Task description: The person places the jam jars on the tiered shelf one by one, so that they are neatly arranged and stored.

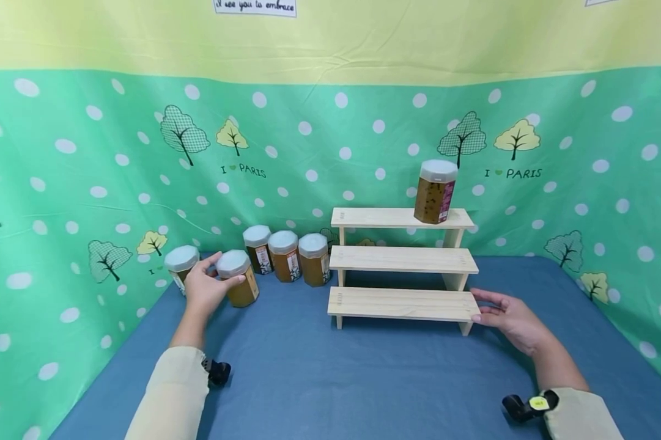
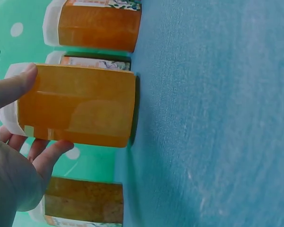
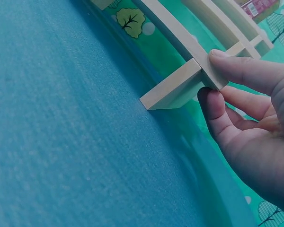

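Observation:
My left hand [image 1: 205, 289] holds a jar of amber contents with a whitish lid [image 1: 240, 288], thumb on one side and fingers on the other, near the lid. In the left wrist view this jar [image 2: 78, 105] stands upright with its base close to the blue cloth. My right hand [image 1: 520, 322] pinches the right end of the lowest step of a three-tier wooden display stand [image 1: 402, 300]. Seen from the right wrist, the thumb and a finger close on that board end [image 3: 212, 75]. Another jar [image 1: 432, 194], with a pink label, stands on the top step toward the right.
Just left of the left hand is a jar [image 1: 180, 264]. Three more jars [image 1: 284, 261] stand in a row between the held jar and the stand. A blue cloth [image 1: 358, 379] covers the table, and a green dotted curtain [image 1: 319, 146] hangs behind and at both sides.

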The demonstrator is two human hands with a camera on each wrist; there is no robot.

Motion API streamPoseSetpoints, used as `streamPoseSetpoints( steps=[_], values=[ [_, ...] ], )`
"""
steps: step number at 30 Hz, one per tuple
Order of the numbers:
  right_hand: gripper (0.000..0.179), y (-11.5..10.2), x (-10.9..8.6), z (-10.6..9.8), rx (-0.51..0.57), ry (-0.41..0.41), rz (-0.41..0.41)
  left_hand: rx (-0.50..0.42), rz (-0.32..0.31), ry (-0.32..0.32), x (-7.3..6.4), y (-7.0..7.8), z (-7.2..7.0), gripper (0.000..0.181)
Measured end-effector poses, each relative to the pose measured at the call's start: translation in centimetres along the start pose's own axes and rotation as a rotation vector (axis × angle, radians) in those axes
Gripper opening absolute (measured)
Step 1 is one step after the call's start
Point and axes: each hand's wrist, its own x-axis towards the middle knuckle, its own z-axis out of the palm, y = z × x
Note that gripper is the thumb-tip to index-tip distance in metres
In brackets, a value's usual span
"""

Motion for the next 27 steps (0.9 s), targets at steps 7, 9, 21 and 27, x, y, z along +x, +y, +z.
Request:
streamPoseSetpoints(
  steps=[7,9,21,27],
  values=[
    [0.081,0.1,0.0,0.0,-0.006,0.004,-0.001,0.020,0.019,-0.003,-0.6,0.5,-0.3,0.079],
    [0.081,0.1,0.0,0.0,-0.004,0.004,0.001,0.028,0.026,-0.009,-0.7,0.6,-0.3,0.080],
    [0.081,0.0,-0.1,0.0,-0.004,0.005,0.003,0.033,0.064,0.001,-1.6,1.2,-0.2,0.077],
    [0.082,0.0,0.0,0.0,-0.006,0.005,-0.004,0.027,0.063,0.001,-2.2,1.9,-0.2,0.078]
  ],
)
